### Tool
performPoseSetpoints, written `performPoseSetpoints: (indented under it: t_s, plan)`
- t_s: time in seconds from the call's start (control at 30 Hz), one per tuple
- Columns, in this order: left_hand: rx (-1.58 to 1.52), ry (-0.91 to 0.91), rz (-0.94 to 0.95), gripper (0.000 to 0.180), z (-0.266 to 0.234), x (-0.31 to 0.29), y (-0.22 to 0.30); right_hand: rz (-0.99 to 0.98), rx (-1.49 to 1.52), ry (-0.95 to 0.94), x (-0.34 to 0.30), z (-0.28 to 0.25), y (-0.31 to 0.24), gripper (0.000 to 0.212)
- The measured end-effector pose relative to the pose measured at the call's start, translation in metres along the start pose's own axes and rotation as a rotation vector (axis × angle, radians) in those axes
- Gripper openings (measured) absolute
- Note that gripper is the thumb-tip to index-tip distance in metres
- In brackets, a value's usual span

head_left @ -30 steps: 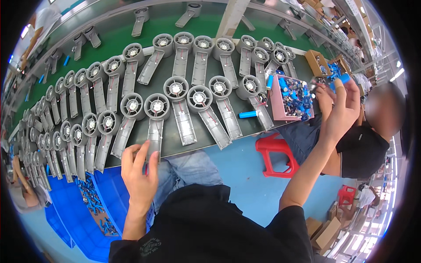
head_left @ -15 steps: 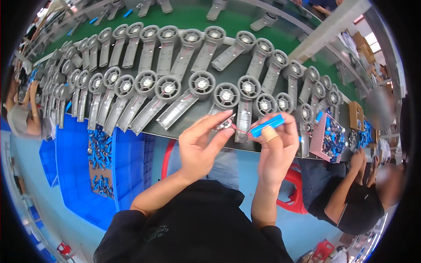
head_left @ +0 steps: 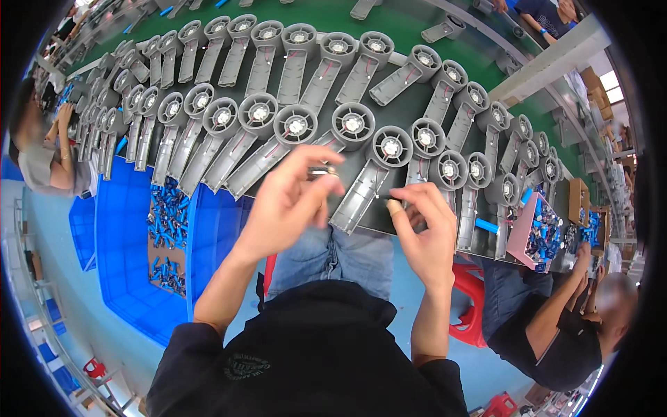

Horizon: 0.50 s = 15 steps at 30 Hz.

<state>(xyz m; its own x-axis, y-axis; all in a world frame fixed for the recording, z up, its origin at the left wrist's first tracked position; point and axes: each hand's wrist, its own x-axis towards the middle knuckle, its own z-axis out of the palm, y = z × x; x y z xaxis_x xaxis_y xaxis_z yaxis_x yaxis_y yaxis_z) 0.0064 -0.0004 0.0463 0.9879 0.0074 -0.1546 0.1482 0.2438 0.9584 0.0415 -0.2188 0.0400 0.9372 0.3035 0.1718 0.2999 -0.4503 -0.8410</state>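
Observation:
My left hand [head_left: 288, 205] is raised over the front edge of the workbench, thumb and fingers closed on a small dark part [head_left: 322, 170] with a pale metallic edge, blurred. To its right my right hand [head_left: 427, 233] has thumb and forefinger pinched together, a beige wrap on the thumb. A dark tip shows at that pinch, too small to name. Between the hands lies a grey fan housing [head_left: 358, 199] with its round fan end away from me and its open handle toward me. A blue cylindrical battery [head_left: 486, 225] lies right of my right hand, among other housings.
Rows of grey fan housings [head_left: 240, 156] cover the bench, with a green conveyor belt [head_left: 299, 15] beyond. At left stands a blue bin [head_left: 125, 278] beside a heap of blue batteries [head_left: 167, 215]. A pink box [head_left: 522, 233] of parts and a co-worker [head_left: 563, 340] are at right.
The blue battery in my right hand is no longer visible there. My left hand has risen and moved left from my right hand, and the view has shifted so the housings sit farther right.

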Motion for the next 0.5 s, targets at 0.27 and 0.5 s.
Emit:
performPoseSetpoints:
  t_s: [0.27,0.5]
  plan:
    - [1.185,-0.099,0.621,0.020,0.029,0.016,-0.024,0.002,0.032,0.080,0.009,0.013,0.002,0.019]
    - [0.494,0.115,0.202,0.011,0.028,0.029,-0.022,0.022,0.213,0.185,0.010,0.048,0.008,0.021]
